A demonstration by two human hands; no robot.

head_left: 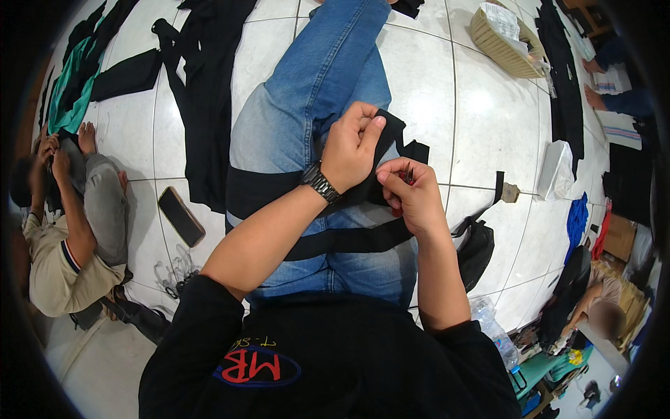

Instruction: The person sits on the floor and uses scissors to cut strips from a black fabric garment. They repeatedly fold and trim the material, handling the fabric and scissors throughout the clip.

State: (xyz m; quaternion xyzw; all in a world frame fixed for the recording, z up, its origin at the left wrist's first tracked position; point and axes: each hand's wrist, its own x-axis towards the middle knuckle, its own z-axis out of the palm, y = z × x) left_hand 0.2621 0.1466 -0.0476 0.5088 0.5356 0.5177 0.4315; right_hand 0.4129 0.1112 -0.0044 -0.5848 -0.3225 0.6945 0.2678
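Black cloth (269,192) lies in strips across my lap, over my blue jeans (286,133). My left hand (354,143), with a dark watch (319,183) on its wrist, is closed on the upper end of the cloth, thumb on top. To its right, my right hand (417,199) has thumb and forefinger pinched beside the cloth's edge. Within its curled fingers are small red-handled thread snips (407,174), mostly hidden, with a dark pointed tip showing. Another black strip (349,241) crosses my thighs below both hands.
On the tiled floor left are a phone (181,216) and long black cloth pieces (208,105). A person (77,223) sits beyond them. Right are a black bag (477,255), a white plastic bag (556,171) and a wicker basket (506,42). Another person (600,307) is at lower right.
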